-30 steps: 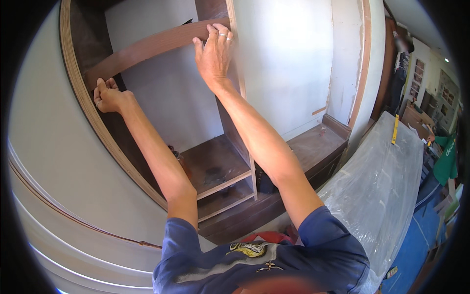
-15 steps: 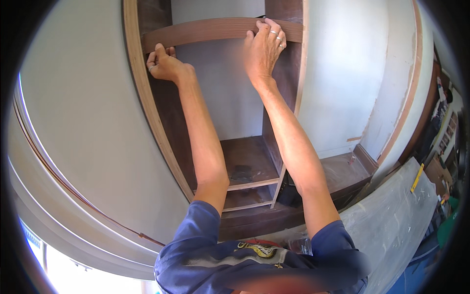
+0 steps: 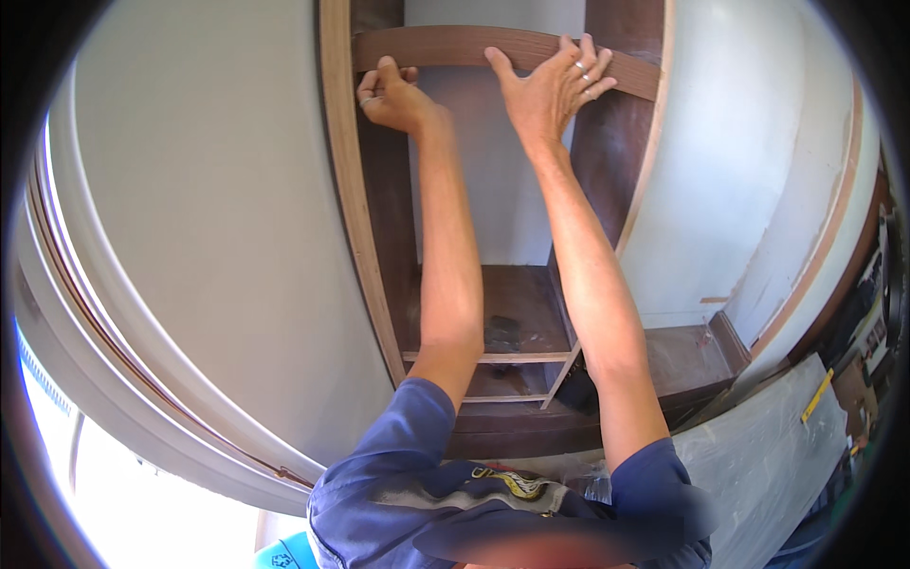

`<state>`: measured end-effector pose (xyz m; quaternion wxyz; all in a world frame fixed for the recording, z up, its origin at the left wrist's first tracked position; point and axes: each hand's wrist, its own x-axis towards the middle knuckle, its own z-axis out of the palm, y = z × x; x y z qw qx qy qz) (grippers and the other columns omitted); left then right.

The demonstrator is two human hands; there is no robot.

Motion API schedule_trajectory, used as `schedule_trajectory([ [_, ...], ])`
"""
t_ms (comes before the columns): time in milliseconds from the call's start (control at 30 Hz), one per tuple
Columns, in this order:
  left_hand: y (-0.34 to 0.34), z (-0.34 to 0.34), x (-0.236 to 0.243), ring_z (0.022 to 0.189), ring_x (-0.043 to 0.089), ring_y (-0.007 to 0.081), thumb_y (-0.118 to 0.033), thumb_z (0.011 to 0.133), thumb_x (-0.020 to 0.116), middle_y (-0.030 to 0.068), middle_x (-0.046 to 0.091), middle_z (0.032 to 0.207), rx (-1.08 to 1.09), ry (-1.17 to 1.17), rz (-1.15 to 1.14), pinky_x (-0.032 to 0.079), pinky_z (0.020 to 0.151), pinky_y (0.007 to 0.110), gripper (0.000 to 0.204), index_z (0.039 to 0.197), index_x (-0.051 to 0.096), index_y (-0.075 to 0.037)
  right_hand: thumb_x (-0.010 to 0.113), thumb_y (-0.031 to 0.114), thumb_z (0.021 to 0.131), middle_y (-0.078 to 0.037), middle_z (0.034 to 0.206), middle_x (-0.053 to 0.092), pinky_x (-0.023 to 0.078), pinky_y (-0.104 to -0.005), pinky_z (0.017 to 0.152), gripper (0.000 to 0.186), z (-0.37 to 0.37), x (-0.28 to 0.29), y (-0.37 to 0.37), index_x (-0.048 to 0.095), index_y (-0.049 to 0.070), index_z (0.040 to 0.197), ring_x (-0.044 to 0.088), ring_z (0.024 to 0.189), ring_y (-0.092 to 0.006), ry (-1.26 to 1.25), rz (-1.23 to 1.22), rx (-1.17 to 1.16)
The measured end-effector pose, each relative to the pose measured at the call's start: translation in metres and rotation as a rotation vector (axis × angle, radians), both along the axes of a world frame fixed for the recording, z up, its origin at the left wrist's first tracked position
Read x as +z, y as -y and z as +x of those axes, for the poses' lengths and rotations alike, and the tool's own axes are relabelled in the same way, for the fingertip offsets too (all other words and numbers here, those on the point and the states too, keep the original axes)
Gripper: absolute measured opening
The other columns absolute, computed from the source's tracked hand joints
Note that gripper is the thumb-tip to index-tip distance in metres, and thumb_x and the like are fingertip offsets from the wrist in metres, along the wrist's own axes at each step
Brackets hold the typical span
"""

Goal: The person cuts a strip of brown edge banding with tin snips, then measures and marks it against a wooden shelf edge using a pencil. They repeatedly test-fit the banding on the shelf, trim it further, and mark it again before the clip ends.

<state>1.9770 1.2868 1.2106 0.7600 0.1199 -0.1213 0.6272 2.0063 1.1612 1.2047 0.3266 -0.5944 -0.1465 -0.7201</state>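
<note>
A brown wood-grain board (image 3: 464, 45) spans the upper part of a tall, narrow cabinet frame (image 3: 343, 180), its ends near the two side panels. My left hand (image 3: 400, 100) is at the board's lower edge near its left end, thumb against the board and the other fingers curled below it. Against the board's right half, my right hand (image 3: 555, 90) has its fingers spread, with rings showing on them. Its thumb points up and to the left, touching the board's lower part. What lies behind the board is hidden.
Below are lower shelves with pale front edges (image 3: 502, 358) and a dark ledge (image 3: 687, 365) to the right. A plastic-covered sheet (image 3: 758, 455) leans at lower right, with a yellow strip (image 3: 816, 396) on it. A pale panel (image 3: 218, 228) rises on the left.
The view has shifted, so the cabinet sits further right. My right hand has spread its fingers and slid right along the board; my left hand stays at the lower edge.
</note>
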Motion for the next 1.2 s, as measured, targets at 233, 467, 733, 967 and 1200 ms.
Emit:
schedule_trajectory([
  [233, 0.004, 0.000, 0.002, 0.084, 0.059, 0.0151, -0.006, 0.092, 0.064, 0.0069, 0.058, 0.095, -0.056, 0.014, -0.050, 0.053, 0.078, 0.032, 0.016, 0.102, 0.051, -0.003, 0.081, 0.060, 0.076, -0.023, 0.145, 0.032, 0.002, -0.0748, 0.113, 0.091, 0.006, -0.003, -0.004, 0.044, -0.001, 0.133, 0.013, 0.145, -0.0526, 0.086, 0.011, 0.071],
  [467, -0.006, 0.010, 0.005, 0.070, 0.058, 0.0166, -0.002, 0.087, 0.068, 0.0084, 0.062, 0.086, 0.000, -0.006, -0.064, 0.049, 0.061, 0.029, 0.016, 0.096, 0.055, 0.000, 0.077, 0.045, 0.085, -0.019, 0.146, 0.038, 0.002, -0.0745, 0.114, 0.056, -0.001, -0.008, -0.016, 0.056, 0.011, 0.124, 0.018, 0.147, -0.0479, 0.072, -0.031, 0.032],
  [733, -0.012, 0.010, 0.003, 0.078, 0.062, 0.0227, -0.003, 0.090, 0.063, 0.0117, 0.061, 0.092, 0.018, -0.045, 0.035, 0.051, 0.069, 0.034, 0.011, 0.096, 0.055, 0.001, 0.072, 0.042, 0.089, -0.023, 0.154, 0.032, 0.001, -0.0753, 0.114, 0.055, -0.004, -0.011, -0.011, 0.052, 0.011, 0.130, 0.008, 0.150, -0.0496, 0.057, -0.071, 0.113],
  [967, -0.010, 0.004, 0.003, 0.076, 0.060, 0.0219, -0.005, 0.092, 0.064, 0.0115, 0.061, 0.089, 0.039, -0.110, 0.019, 0.050, 0.069, 0.032, 0.009, 0.089, 0.057, 0.000, 0.063, 0.034, 0.097, -0.016, 0.163, 0.027, 0.006, -0.0596, 0.123, 0.066, -0.001, -0.022, 0.015, 0.038, 0.010, 0.153, 0.015, 0.153, -0.0393, 0.007, -0.201, 0.117],
  [1200, -0.014, 0.002, 0.004, 0.080, 0.060, 0.0224, -0.004, 0.093, 0.064, 0.0126, 0.062, 0.092, 0.002, -0.117, 0.013, 0.051, 0.071, 0.033, 0.009, 0.094, 0.059, 0.003, 0.059, 0.032, 0.099, -0.012, 0.160, 0.036, 0.020, -0.0484, 0.124, 0.060, 0.011, -0.032, 0.069, 0.041, 0.008, 0.152, 0.027, 0.151, -0.0325, 0.023, -0.253, 0.036],
])
